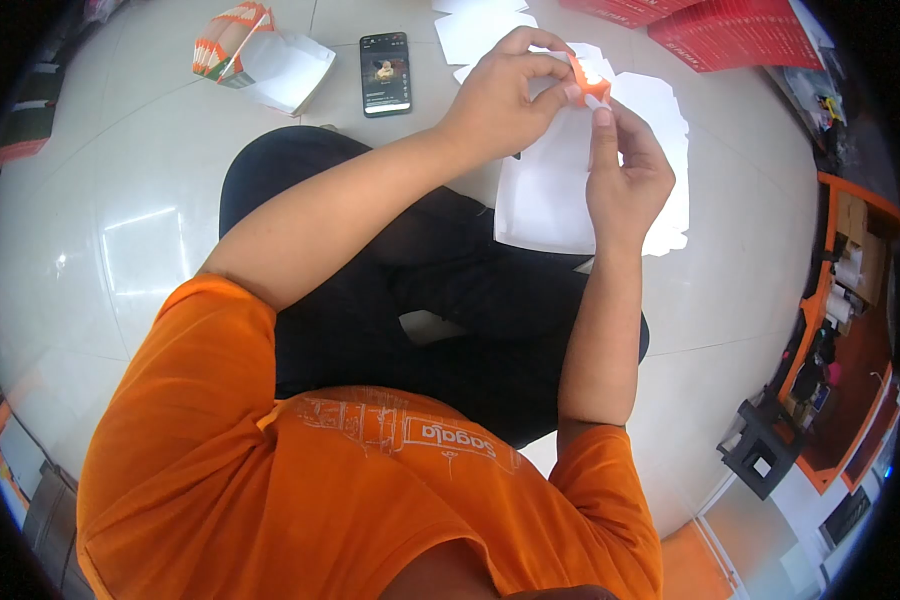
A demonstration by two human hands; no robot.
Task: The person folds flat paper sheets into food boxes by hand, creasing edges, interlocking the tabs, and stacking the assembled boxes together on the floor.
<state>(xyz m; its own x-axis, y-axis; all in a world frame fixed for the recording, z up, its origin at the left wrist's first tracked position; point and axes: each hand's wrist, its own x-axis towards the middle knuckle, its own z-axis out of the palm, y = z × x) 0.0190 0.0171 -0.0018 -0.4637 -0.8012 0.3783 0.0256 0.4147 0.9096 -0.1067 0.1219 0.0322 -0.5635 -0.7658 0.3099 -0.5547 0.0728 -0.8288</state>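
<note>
Out in front of me, above the floor, both hands meet at a small orange-and-white folded piece of paper or card [592, 84]. My left hand [505, 98] is closed, pinching its left side between thumb and fingers. From below, my right hand [630, 178] grips its lower edge with thumb and fingertips. Beneath the hands lies a white die-cut card sheet [548, 195] with raised edges and notched flaps. Whether the orange piece is joined to that sheet I cannot tell, since the fingers cover part of it.
On the tiled floor [90, 300] a phone [385, 75] lies with its screen lit. Partly folded orange-patterned cartons [235, 45] with a white inside [295, 72] stand at far left. More white sheets [480, 35] lie beyond my hands. Red printed card stacks [730, 35] fill the upper right.
</note>
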